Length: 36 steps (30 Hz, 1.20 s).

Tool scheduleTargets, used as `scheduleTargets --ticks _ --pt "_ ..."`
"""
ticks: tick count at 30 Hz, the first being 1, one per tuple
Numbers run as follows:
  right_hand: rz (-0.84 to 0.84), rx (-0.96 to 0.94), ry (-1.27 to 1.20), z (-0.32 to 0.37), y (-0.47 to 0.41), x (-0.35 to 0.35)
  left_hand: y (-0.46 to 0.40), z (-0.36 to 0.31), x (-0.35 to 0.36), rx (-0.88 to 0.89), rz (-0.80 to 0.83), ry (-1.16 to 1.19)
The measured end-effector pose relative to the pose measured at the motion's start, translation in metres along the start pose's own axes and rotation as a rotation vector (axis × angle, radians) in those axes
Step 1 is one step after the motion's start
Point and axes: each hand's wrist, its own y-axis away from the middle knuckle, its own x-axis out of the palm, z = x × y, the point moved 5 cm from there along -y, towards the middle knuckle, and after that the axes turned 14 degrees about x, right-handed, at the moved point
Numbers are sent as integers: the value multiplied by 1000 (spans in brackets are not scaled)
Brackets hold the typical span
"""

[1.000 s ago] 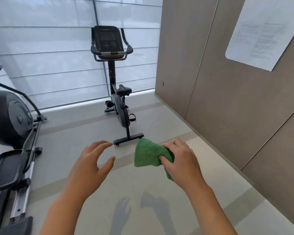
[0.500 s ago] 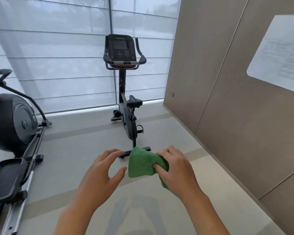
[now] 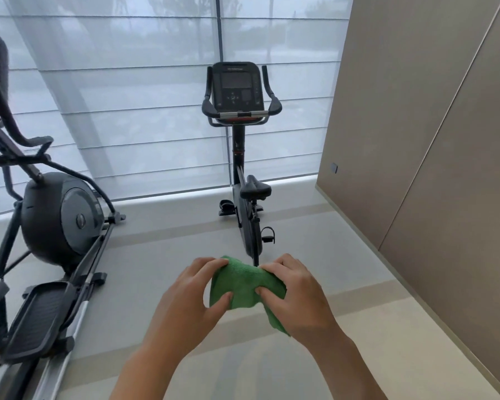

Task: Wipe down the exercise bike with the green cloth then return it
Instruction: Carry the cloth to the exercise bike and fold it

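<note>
Both hands held the green cloth (image 3: 244, 281) in the near middle of the view, above the pale floor (image 3: 162, 255). The left hand (image 3: 191, 295) pinched the cloth's left edge, its fingers over the top and its thumb underneath. The right hand (image 3: 296, 293) gripped the right side, thumb pressed into the fabric, with a corner of cloth hanging below the palm. The cloth was bunched between them and touched nothing else.

Farther off, straight ahead, the exercise bike (image 3: 243, 157) stood upright in front of the window blinds (image 3: 127, 96), its console facing the camera and its saddle lower down and nearer; the cloth hid the foot of its rear post. It stood well apart from the hands. At the left stood an elliptical trainer (image 3: 55, 223), dark, with its foot plates near the left edge. A brown panelled wall (image 3: 416, 125) ran along the right side. No container showed anywhere in view.
</note>
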Motion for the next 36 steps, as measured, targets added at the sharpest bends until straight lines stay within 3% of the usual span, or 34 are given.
scheduleTargets --ticks 9,21,27,36 --pt "61 -50 -84 -54 -121 -21 -120 15 43 -42 -53 -92" --pt "170 32 -157 -91 -221 -2 -213 56 69 -9 -214 -93" --pt "122 53 -122 -95 -280 29 -261 124 71 7 -295 54" --pt "23 49 73 -59 -409 89 -344 269 63 39 -172 271"
